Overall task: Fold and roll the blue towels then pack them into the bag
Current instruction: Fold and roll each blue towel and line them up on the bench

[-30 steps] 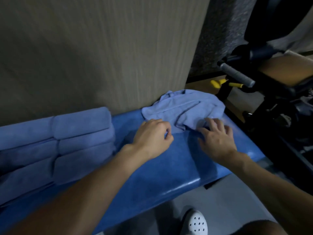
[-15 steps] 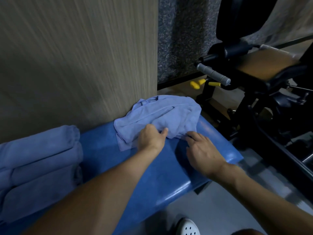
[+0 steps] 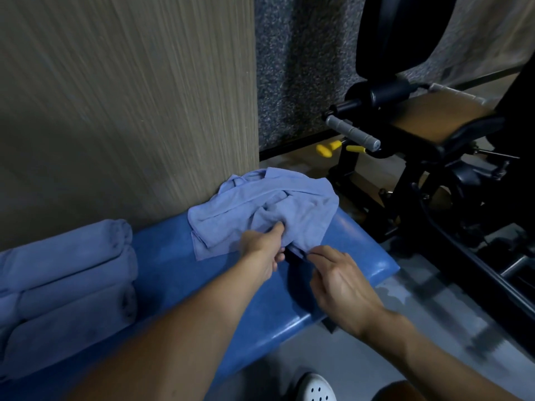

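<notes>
A crumpled light-blue towel (image 3: 260,206) lies on the right end of a padded blue bench (image 3: 179,273), against a wooden wall panel. My left hand (image 3: 265,247) pinches the towel's near edge, thumb on top of the cloth. My right hand (image 3: 337,279) grips the same edge just to the right, fingers curled on a dark fold. Several rolled blue towels (image 3: 66,287) are stacked at the bench's left end. No bag is in view.
A black exercise machine (image 3: 419,134) with a grey handle (image 3: 351,133) and yellow pins stands close to the right of the bench. The wooden panel (image 3: 127,96) rises straight behind the bench. A white perforated shoe (image 3: 315,389) rests on the grey floor below.
Both hands went from lying flat at the towel's near edge to closing on it. The view swung right, pushing the rolled stack toward the left edge.
</notes>
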